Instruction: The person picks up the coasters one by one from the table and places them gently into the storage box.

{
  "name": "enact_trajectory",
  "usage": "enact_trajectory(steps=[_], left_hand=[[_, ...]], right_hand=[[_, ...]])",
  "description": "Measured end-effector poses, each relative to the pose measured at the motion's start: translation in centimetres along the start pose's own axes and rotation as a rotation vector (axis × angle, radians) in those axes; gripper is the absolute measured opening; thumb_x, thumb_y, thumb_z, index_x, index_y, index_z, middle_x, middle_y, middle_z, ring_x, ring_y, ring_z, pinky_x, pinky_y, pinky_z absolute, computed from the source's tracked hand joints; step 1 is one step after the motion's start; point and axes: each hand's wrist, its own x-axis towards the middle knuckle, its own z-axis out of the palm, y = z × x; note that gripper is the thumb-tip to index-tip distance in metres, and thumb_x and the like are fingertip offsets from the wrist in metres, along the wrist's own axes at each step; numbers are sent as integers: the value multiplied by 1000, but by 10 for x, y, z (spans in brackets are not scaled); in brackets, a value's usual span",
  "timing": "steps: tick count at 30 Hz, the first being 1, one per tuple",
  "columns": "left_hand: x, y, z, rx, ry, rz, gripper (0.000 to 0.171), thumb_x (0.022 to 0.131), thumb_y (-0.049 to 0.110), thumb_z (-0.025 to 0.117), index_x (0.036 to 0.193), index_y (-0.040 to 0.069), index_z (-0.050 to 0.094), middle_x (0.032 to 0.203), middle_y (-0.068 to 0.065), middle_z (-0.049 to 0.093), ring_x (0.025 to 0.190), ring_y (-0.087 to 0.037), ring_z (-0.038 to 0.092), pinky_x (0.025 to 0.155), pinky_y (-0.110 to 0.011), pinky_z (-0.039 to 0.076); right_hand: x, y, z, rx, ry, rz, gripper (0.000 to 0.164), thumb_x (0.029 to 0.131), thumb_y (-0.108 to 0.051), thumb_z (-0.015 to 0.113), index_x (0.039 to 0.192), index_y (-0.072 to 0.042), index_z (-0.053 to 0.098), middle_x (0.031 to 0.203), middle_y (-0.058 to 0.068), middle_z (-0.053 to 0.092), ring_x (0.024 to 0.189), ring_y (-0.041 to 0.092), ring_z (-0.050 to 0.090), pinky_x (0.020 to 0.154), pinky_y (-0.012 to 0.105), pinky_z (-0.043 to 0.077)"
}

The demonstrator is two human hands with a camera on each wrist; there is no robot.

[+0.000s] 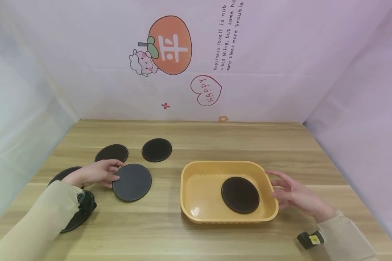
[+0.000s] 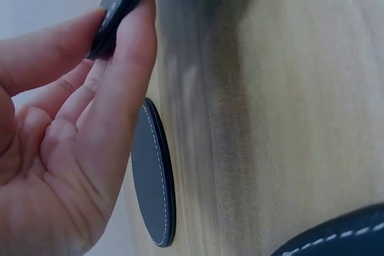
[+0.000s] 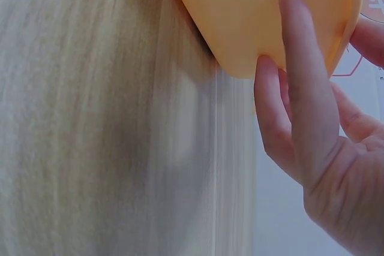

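My left hand (image 1: 98, 173) pinches a round black coaster (image 1: 132, 182) by its edge, thumb on one face and fingers behind. In the left wrist view the held coaster (image 2: 123, 4) is tilted, its white edge stitching showing, above the wooden table. A yellow plastic basin (image 1: 199, 192) sits right of centre, with another black coaster (image 1: 240, 195) lying inside toward its right side. My right hand (image 1: 294, 194) rests against the basin's right end with fingers spread. The right wrist view shows fingertips (image 3: 292, 4) on the basin's outer wall (image 3: 252, 16).
Several more black coasters lie on the left of the table: one at the back (image 1: 156, 149), one behind my left hand (image 1: 112, 152), and others partly hidden under my left forearm. White printed cloth (image 1: 264, 90) closes off the table's back and sides.
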Motion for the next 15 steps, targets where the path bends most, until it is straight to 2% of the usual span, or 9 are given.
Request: enact_trajectory(steps=[10,15], left_hand=[[-4,-1,2,-123,1,53,62,92,5,59,138,-15,21,102,2,63,86,-9,66,72,-29,57],[-4,0,3,-161,47,56,62,93,3,56,138,-15,19,98,7,62,85,-7,65,72,-27,56]], right_hand=[[2,-1,0,10,-4,6,59,95,-1,49,144,-28,29,124,-6,51,105,19,63,79,44,56],[2,0,0,27,-8,-1,59,96,0,48,143,-30,30,124,-6,51,105,19,63,79,44,56]])
